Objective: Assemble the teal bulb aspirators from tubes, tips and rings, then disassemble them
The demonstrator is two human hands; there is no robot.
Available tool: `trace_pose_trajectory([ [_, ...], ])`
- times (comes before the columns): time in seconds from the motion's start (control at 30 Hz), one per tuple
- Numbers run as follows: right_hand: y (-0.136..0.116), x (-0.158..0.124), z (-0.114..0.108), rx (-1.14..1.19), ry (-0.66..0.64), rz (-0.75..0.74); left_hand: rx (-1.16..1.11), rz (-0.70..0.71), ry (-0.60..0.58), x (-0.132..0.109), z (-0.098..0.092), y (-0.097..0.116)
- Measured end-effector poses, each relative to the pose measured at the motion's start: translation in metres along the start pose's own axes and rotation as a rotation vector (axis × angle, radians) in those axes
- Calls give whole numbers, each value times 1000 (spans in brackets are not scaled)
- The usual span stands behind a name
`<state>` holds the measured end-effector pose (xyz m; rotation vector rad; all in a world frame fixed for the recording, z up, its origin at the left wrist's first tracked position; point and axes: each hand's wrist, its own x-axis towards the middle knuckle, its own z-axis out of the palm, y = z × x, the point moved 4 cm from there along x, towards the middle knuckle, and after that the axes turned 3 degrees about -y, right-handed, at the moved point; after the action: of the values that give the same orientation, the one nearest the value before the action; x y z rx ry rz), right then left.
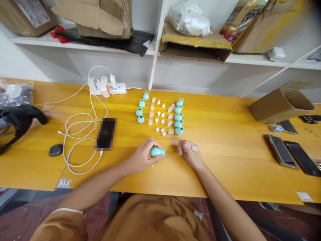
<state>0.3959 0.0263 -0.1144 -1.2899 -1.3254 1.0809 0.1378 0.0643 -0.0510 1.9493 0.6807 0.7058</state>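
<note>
My left hand (143, 154) is wrapped round a small teal vase-shaped bottle (156, 152), tipped on its side with its neck toward the right. My right hand (191, 154) is curled closed, with a small translucent cup-like piece (194, 148) showing at its fingers. Beyond the hands, several teal bottles stand upright in a left column (140, 119) and a right column (179, 130). Between these columns lie rows of pale pink cup-like pieces (150, 122) and small white pointed pieces (163, 114). A tiny pale piece (152, 166) lies below my left hand.
To the left are a pixelated dark phone (105, 134), coiled white cables (75, 130), a black case (55, 150) and a power strip (119, 88). Two phones (281, 151) and an open cardboard box (276, 105) are at the right. White shelving (180, 73) borders the table's back.
</note>
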Motion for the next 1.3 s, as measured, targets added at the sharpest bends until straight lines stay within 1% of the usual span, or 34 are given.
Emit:
trace_pose_trajectory([
  [0.07,-1,-2,3,-23,-15,46,12,1,8,-1,-1,-1],
  [0.13,-5,-2,5,-53,-59,83,33,-8,13,-1,-2,-2],
  [0.2,-13,3,8,-72,-154,110,60,-43,4,1,-3,-1],
  [0.3,-26,15,13,-120,-346,129,126,-102,-44,11,-2,1],
  [0.33,-30,19,14,-139,-390,118,156,-102,-44,17,-2,2],
  [0.4,-35,28,15,-153,-434,60,195,-77,-9,29,0,4],
  [0.5,-34,37,17,-43,-464,-35,180,-45,105,46,2,1],
  [0.57,-26,40,19,110,-504,-15,150,-39,136,52,4,-3],
  [0.63,-14,41,23,242,-528,51,124,-30,148,54,5,-8],
  [0.7,-5,41,25,299,-523,93,103,-26,177,53,4,-14],
  [0.77,0,41,27,300,-490,101,81,-14,210,52,3,-21],
  [0.87,1,40,26,283,-428,98,76,63,214,49,3,-30],
  [0.93,-3,40,23,215,-395,47,101,115,222,48,2,-34],
  [1.0,-10,40,21,107,-377,-34,104,160,239,46,0,-36],
  [1.07,-18,41,19,3,-363,-116,95,186,233,46,-2,-36],
  [1.2,-30,41,15,-122,-334,-280,80,173,174,48,-3,-35],
  [1.3,-34,40,14,-166,-326,-334,60,138,136,50,-2,-37],
])
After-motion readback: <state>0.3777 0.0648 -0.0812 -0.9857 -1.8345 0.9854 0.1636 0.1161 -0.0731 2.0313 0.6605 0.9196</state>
